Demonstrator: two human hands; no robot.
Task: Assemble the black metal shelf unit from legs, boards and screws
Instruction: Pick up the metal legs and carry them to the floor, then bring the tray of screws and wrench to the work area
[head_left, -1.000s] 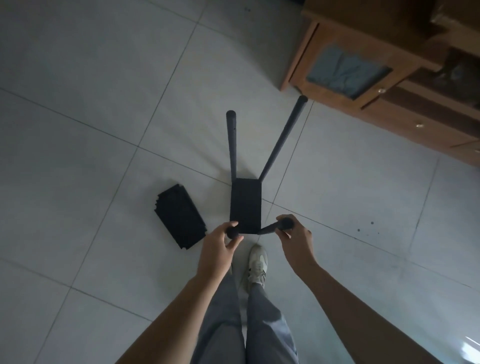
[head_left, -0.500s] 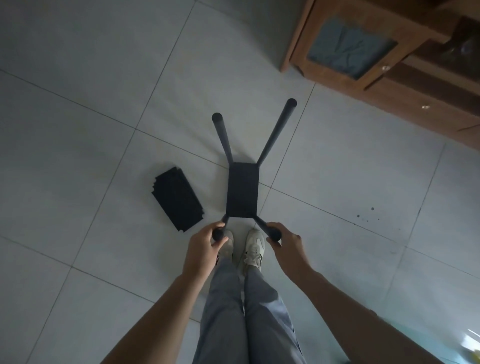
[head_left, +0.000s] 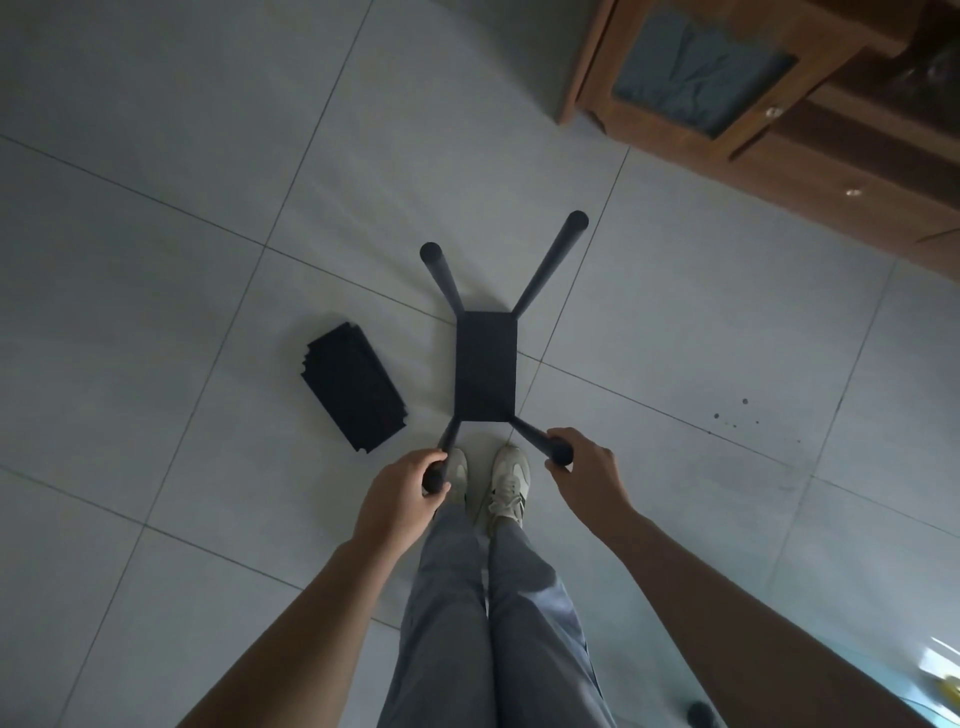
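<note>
Four black legs (head_left: 550, 265) rise from the corners of one black board (head_left: 485, 366), seen from directly above by a person standing over the frame. This partly built shelf unit stands upright on the floor just in front of the person's pale shoes (head_left: 506, 480). The left hand (head_left: 402, 501) wraps its fingers around the top of the near left leg. The right hand (head_left: 584, 473) curls around the top of the near right leg. The two far legs stand free, their round tops pointing up toward the camera.

As a judgement, the task is at an early-to-middle stage: one board is fitted low between all four legs, and nothing sits higher up. A stack of spare black boards (head_left: 353, 387) lies flat on the floor just to the left of the frame, not touching it, so more shelves seem left to fit. No screws can be made out.

The floor (head_left: 156, 260) is large pale grey tile with thin dark joints and a few small dark specks to the right. A brown wooden cabinet (head_left: 779, 135) with a glass-fronted door stands at upper right. The room is dim.
</note>
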